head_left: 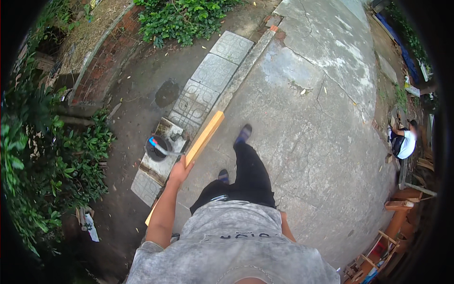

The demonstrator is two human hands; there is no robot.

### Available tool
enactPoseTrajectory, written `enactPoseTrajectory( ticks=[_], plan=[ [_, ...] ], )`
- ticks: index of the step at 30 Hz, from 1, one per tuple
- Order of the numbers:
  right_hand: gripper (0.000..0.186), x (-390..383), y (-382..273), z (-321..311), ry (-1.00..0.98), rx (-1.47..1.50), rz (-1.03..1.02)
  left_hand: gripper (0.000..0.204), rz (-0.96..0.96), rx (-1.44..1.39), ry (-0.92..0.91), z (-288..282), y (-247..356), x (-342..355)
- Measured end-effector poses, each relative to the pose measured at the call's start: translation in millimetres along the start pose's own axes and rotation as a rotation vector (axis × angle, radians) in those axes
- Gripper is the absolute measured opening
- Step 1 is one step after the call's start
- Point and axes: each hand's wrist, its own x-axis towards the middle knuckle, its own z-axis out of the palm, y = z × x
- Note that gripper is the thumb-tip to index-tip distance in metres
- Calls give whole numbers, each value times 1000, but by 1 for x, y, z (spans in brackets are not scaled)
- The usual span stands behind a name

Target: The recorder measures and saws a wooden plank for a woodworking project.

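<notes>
My left hand (179, 170) is closed around a long wooden beam (205, 137), pale yellow and squared. The beam slants from far right to near left, and its near part passes behind my left forearm. Just left of the hand, a tool with a red and blue end and a grey shaft (163, 149) lies over a round dark bucket (156, 156). The shaft reaches close to my fingers; whether they touch it I cannot tell. My right hand is out of sight; only a bit of the right arm (286, 228) shows beside my grey shirt.
Cracked concrete (312, 156) stretches ahead and right. Patterned paving slabs (215, 71) run along its raised left edge, with bushes (184, 19) and a low brick wall (106, 52) beyond. A person in white (405, 144) is far right, above wooden furniture pieces (378, 251).
</notes>
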Motion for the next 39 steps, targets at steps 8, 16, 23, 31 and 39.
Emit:
enactPoseTrajectory(
  ticks=[8,16,23,31,39],
  plan=[
    [86,228,-363,-219,217,410,-198,54,56,164,109,-83,101,185],
    [64,239,-634,-486,179,536,-457,43,12,274,109,-238,254,313],
    [44,322,-565,-433,487,607,-318,48,220,366,41,-311,342,507],
    [51,329,-586,-374,472,1175,364,58,390,459,-273,-236,414,806],
    [39,389,-833,-398,395,1389,349,52,739,299,-432,-73,479,1013]
  ],
)
